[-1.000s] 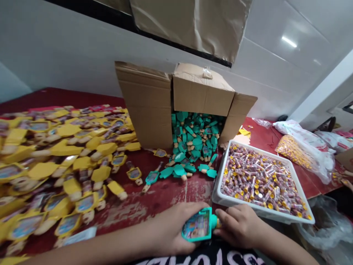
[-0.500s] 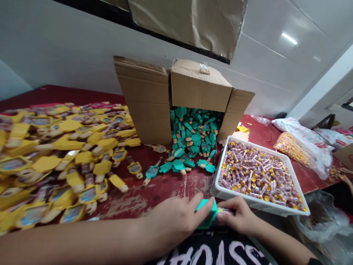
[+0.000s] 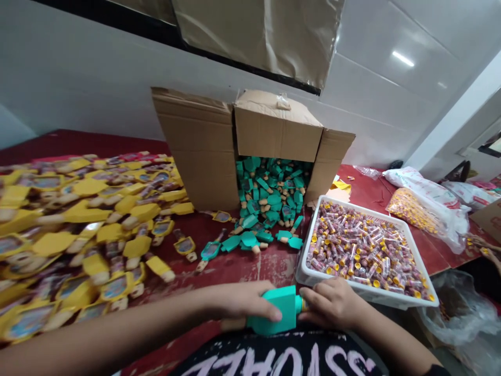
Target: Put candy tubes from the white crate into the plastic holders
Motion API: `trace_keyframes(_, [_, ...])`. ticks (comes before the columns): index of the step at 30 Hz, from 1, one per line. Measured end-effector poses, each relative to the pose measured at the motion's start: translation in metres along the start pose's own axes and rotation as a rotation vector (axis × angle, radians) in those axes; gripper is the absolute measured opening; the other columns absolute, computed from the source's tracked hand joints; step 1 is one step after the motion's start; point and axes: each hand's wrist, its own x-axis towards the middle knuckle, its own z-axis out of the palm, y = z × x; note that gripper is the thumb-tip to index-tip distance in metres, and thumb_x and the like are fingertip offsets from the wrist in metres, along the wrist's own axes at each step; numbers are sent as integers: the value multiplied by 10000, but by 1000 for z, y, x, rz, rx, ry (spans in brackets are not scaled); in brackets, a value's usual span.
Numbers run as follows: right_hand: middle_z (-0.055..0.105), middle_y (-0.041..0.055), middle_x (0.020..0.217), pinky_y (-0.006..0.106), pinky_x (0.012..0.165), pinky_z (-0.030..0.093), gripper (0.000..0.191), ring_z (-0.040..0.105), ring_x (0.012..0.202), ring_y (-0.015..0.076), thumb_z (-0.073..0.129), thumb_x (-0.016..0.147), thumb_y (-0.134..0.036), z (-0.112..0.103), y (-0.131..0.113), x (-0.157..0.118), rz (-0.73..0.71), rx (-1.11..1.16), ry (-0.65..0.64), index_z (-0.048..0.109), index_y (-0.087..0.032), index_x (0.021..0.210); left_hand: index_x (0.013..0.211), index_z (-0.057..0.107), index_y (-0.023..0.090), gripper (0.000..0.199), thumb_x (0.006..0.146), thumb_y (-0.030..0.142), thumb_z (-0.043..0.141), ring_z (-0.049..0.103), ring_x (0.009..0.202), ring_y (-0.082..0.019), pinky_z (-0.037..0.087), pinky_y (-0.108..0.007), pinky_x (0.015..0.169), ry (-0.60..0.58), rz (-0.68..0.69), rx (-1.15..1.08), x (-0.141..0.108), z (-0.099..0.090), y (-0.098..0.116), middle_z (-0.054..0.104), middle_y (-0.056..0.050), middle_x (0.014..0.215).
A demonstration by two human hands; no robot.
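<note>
While your left hand (image 3: 242, 305) grips the teal case (image 3: 276, 310) at the near table (image 3: 242, 269) edge, your right hand (image 3: 332, 305) pinches a small tube at its neck; the tube itself is mostly hidden. Judged from the stock, much work remains: the cardboard box (image 3: 203, 151) holds dozens of teal cases, too many to count, and the white tray (image 3: 303, 271) carries well over a hundred tubes. Yellow cases (image 3: 97, 219) lie in one large heap on the left, apparently finished. One box, one tray.

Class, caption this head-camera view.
Both hands, left hand and right hand, grip a teal holder beside a white tray.
</note>
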Motion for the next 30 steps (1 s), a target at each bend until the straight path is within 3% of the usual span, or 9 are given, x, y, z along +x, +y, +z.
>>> trace_keyframes(4, [566,33,584,256,429,303,391,473,470,119,407,911,-446,10,5,1,144,226,-18,604,-115,975,886,625,194,303,638,354,560,582,767,-204,420,-273,669,113,36,277,-4,7,18,645,-8,832])
trace_keyframes(7, [537,20,569,234,466,320,431,448,492,105,418,884,-497,15,7,5,299,537,-155,637,-126,892,838,630,196,208,664,246,528,619,752,-232,416,-296,648,217,92,533,-10,10,22,674,-39,824])
trace_keyframes(10, [446,-31,539,220,482,292,400,381,489,79,501,837,-512,16,5,10,452,789,-272,642,-140,794,820,629,191,176,684,225,521,629,747,-228,434,-285,640,199,118,549,-12,13,17,675,-47,815])
trace_keyframes(12, [401,-43,543,218,480,262,399,342,498,70,539,812,-518,19,4,12,572,890,-296,636,-135,756,882,636,198,217,689,221,539,627,766,-229,452,-292,657,217,116,609,-11,14,12,665,-53,851])
trace_keyframes(16, [417,-35,535,219,434,237,536,335,447,69,469,781,-651,46,6,9,913,1114,-366,573,-133,690,1125,587,215,488,646,120,576,606,844,-283,477,-368,705,384,96,1075,-4,11,-2,624,-105,955])
trace_keyframes(19, [410,-39,474,227,389,239,584,304,350,71,291,828,-687,73,15,3,1001,1142,-530,468,-172,617,1155,579,218,426,791,73,410,598,858,-289,481,-404,717,462,221,1263,7,2,-19,626,-142,967])
trace_keyframes(23, [471,-1,503,236,461,305,593,393,440,98,281,846,-668,88,31,-1,948,941,-460,459,-173,572,1187,551,210,391,806,184,465,590,903,-279,460,-422,795,442,164,828,24,-10,-51,628,-150,1036])
trace_keyframes(26, [567,62,674,262,583,338,491,488,652,156,437,816,-613,93,41,-5,812,609,-389,555,-159,674,1093,577,186,391,791,418,489,619,781,-238,495,-351,684,371,39,453,34,-14,-74,667,-94,913])
trace_keyframes(30, [539,50,569,274,564,285,391,442,548,134,398,890,-366,118,46,-15,680,320,-488,574,-152,613,931,627,182,377,773,488,473,602,581,-193,482,-291,528,312,17,345,49,-8,-100,663,-46,698])
